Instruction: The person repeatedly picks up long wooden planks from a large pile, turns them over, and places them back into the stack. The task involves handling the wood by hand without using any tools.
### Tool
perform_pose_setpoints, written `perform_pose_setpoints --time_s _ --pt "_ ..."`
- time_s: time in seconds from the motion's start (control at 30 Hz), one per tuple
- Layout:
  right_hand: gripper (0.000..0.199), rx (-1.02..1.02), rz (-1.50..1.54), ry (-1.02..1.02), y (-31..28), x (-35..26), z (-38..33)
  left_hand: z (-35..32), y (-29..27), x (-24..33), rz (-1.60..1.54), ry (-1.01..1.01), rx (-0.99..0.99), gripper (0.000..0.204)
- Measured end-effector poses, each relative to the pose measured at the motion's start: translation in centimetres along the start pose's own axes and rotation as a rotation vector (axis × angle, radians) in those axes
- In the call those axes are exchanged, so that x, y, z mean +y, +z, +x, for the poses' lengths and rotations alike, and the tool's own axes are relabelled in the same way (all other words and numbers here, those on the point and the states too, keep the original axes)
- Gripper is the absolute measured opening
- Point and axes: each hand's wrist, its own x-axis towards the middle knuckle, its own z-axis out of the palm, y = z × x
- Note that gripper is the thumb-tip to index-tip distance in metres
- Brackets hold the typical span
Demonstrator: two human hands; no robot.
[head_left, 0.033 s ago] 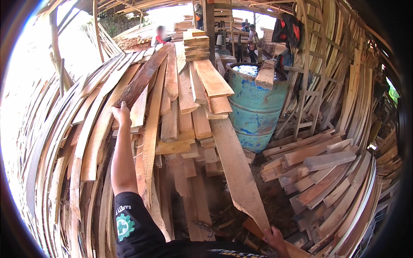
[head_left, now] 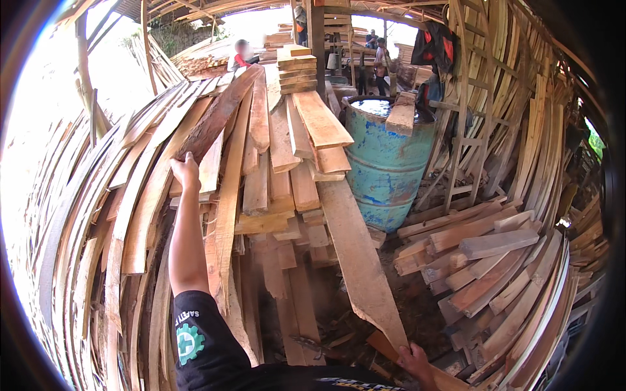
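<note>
At lower right of the frame, the right hand (head_left: 416, 360) grips the near end of a long plank (head_left: 355, 241) running up toward centre; the left hand (head_left: 186, 171) closes on a reddish board (head_left: 215, 120) at upper left.

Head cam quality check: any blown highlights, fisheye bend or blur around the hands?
Head view: sky and upper left blown out white; left hand on a dark plank is sharp and evenly lit; right hand sits in shade at the lower edge, gripping a long board; stacked boards bend toward the black rim; blue drum is clear.
</note>
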Motion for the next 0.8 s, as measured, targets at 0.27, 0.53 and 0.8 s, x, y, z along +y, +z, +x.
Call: perform_pose_setpoints --time_s 0.27,0.53,0.8 --pt "0.035 -0.041 0.065 0.011 0.1 4.0 1.3 -1.7 -4.2 8.4 0.298 0.803 -0.190 0.029" --pt "0.035 -0.055 0.130 -0.046 -0.2 2.4 0.5 -13.9 -11.4 16.5 0.981 1.174 -0.837 0.045" --pt "0.041 -0.086 0.142 -0.129 -0.1 2.1 0.2 -25.4 -19.9 16.2 0.588 1.658 -0.882 0.031"
